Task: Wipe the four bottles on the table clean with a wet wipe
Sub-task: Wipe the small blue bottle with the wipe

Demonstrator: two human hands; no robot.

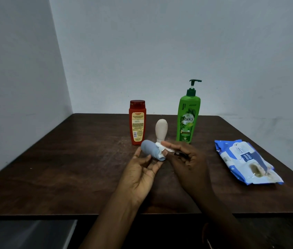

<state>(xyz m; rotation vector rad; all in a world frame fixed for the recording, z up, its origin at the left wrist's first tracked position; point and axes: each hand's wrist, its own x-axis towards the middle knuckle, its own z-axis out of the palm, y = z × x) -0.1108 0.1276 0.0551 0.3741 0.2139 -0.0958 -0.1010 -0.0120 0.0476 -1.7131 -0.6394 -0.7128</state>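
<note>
A small grey-blue bottle (150, 149) lies tilted across the fingers of my left hand (142, 169), which cradles it with the thumb and fingertips around it. My right hand (183, 159) pinches a white wet wipe (161, 148) against the bottle's lower end. Behind them stand a red bottle (137, 123), a small beige bottle (161, 130) set upside down on its cap, and a tall green pump bottle (187, 119).
A blue and white pack of wet wipes (246, 160) lies at the right of the dark wooden table (70, 168). Pale walls close in behind and at the left. A grey surface (25, 234) sits below the table's front edge.
</note>
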